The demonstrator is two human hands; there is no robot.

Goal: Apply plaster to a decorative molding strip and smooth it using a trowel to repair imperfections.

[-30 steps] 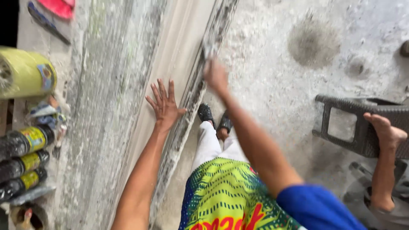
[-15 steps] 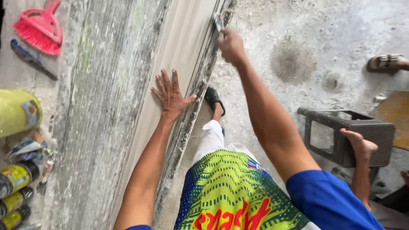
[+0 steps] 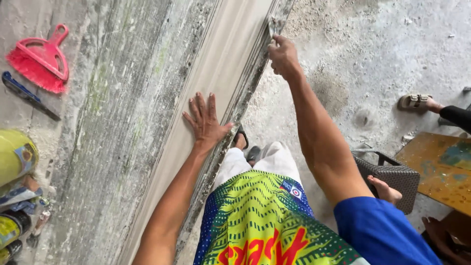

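A long pale plaster moulding strip [image 3: 223, 73] lies along a grey, stained workbench [image 3: 113, 122]. My left hand [image 3: 205, 120] rests flat on the strip, fingers spread, near its right edge. My right hand [image 3: 282, 55] is farther along, closed on a small metal scraper [image 3: 274, 24] whose blade touches the strip's rough right edge. My legs in white trousers and dark sandals show below the bench edge.
A red hand brush [image 3: 39, 61] and a blue-handled tool [image 3: 27, 95] lie at the left of the bench. Yellow and dark cans [image 3: 14, 162] stand at the lower left. Another person's sandalled foot [image 3: 417, 102] and bare foot [image 3: 385, 189] on a dark stool [image 3: 392, 174] are at right, beside a wooden board [image 3: 441, 169].
My right hand has slid the scraper farther along the strip's edge. My left hand stays flat on the strip. The view has shifted, bringing the red brush into sight.
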